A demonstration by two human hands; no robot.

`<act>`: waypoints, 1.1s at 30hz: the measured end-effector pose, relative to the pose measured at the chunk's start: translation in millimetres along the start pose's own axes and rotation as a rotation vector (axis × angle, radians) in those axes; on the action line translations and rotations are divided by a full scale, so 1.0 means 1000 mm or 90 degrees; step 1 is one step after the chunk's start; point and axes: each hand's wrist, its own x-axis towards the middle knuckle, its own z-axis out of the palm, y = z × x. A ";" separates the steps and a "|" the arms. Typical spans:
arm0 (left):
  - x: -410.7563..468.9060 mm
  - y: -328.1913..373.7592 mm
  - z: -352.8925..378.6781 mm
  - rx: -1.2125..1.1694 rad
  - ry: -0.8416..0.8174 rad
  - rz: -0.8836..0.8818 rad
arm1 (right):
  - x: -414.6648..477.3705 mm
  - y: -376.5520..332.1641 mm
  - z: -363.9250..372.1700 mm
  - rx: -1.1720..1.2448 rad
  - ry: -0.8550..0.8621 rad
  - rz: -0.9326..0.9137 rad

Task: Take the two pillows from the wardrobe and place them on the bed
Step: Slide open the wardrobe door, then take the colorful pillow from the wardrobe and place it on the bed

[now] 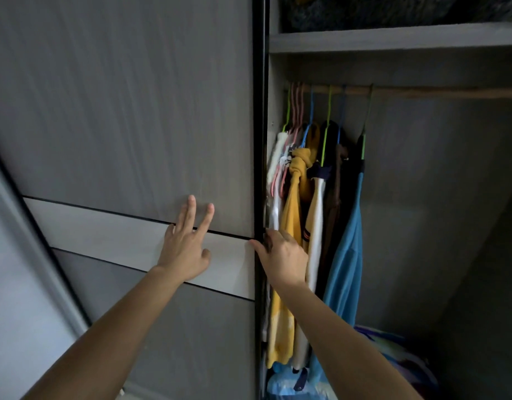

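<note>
Dim wardrobe [422, 197] interior, open on right side. Grey sliding door [119, 111] filled left half, pale horizontal band across its middle, black edge strip at right. Shelf [393, 39] up top right with dark patterned bedding above it, partly out of frame; could not tell whether a pillow. Rail [407, 92] below shelf, clothes [306, 212] bunched at its left end on coloured hangers: yellow, white, brown, blue garments. Blue patterned soft bundle [393, 359] low at wardrobe floor, near right, possibly the pillows, not confirmable. Left hand [185, 249] flat on door face, fingers spread, over the pale band. Right hand [280, 259] curled round door's black edge, fingers hidden behind it, thumb on door front. Nothing else gripped in either hand.
</note>
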 end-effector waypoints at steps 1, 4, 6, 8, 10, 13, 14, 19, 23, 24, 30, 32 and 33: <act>0.000 0.000 0.001 -0.009 0.001 0.001 | 0.000 0.002 0.001 -0.016 0.004 -0.008; 0.000 0.000 0.003 -0.024 -0.002 -0.001 | 0.002 0.005 0.002 -0.046 0.001 -0.032; -0.001 0.001 0.002 -0.029 0.006 -0.014 | 0.004 0.008 0.001 -0.045 -0.004 -0.038; -0.004 0.007 0.000 -0.023 0.073 -0.019 | 0.004 0.014 -0.004 -0.061 -0.004 -0.066; -0.005 0.020 -0.003 -0.010 0.174 0.017 | 0.003 0.026 -0.011 -0.081 0.042 -0.132; 0.009 0.052 -0.010 -0.025 0.289 0.122 | 0.008 0.056 -0.028 -0.086 0.129 -0.194; 0.016 0.067 -0.013 -0.031 0.317 0.160 | 0.012 0.069 -0.036 -0.100 0.155 -0.197; 0.051 0.153 -0.022 -0.094 0.400 0.318 | 0.022 0.142 -0.092 -0.230 0.225 -0.095; 0.060 0.212 0.005 -0.141 0.359 0.375 | -0.003 0.200 -0.135 -0.328 0.166 0.017; 0.059 0.226 0.016 -0.152 0.342 0.390 | -0.013 0.214 -0.144 -0.350 0.154 0.042; 0.051 0.316 0.066 -0.172 0.249 0.506 | -0.088 0.280 -0.183 -0.427 0.125 0.197; 0.052 0.349 0.076 -0.183 0.232 0.516 | -0.110 0.302 -0.192 -0.445 0.107 0.240; 0.052 0.366 0.081 -0.191 0.223 0.519 | -0.120 0.314 -0.196 -0.451 0.097 0.257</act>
